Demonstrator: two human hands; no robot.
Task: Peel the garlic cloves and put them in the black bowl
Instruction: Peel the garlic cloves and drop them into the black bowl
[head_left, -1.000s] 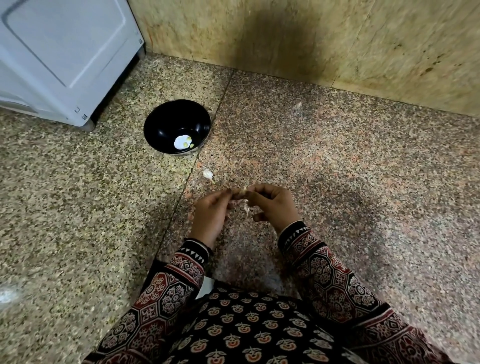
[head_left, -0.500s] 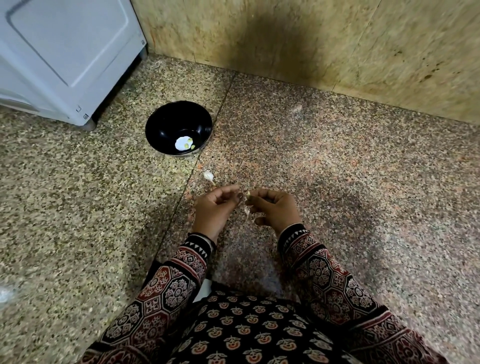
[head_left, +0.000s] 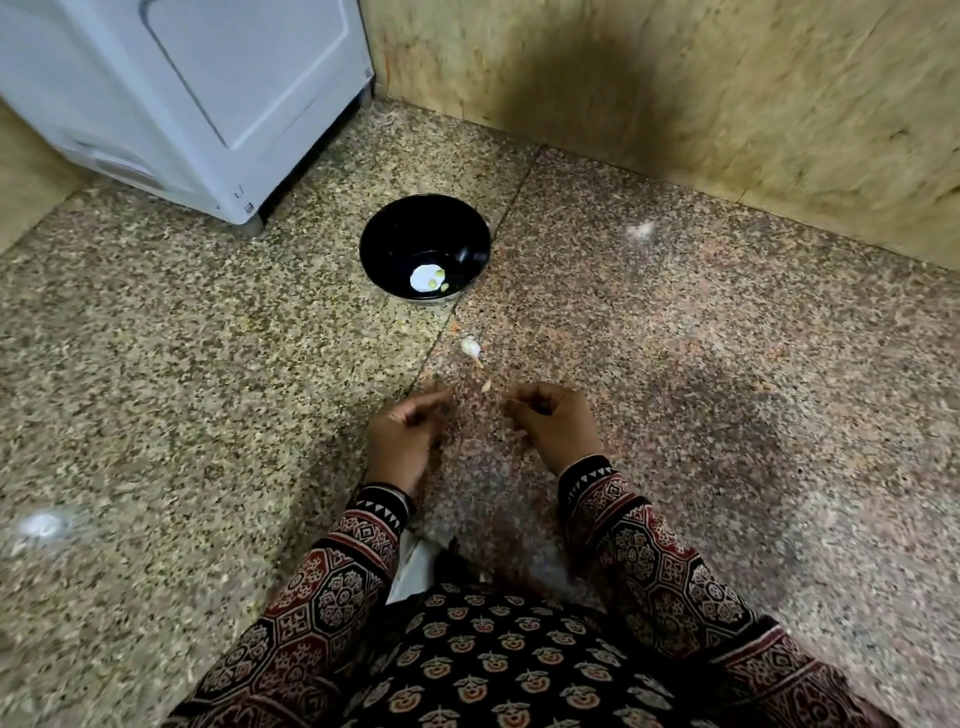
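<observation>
The black bowl (head_left: 382, 244) stands on the floor ahead of my hands, with a few pale peeled cloves (head_left: 439, 278) at its bottom. An unpeeled garlic clove (head_left: 470, 347) lies on the floor between the bowl and my hands. My left hand (head_left: 405, 439) is curled, its fingertips together, and nothing shows in it. My right hand (head_left: 558, 426) is curled shut, about a hand's width to the right of it. A strip of papery peel (head_left: 514, 433) hangs under its fingers; the clove inside is mostly hidden. A small peel scrap (head_left: 487, 385) sits just ahead of my right hand.
A white appliance (head_left: 208, 104) stands at the back left, close to the bowl. A beige wall (head_left: 727, 93) runs along the back. The floor is speckled stone with a joint line (head_left: 441, 332) beside the bowl. My patterned sleeves and lap fill the bottom.
My hands were pinched together on one garlic clove; now they have pulled apart, the left going left and the right going right. The camera has tilted and moved closer.
</observation>
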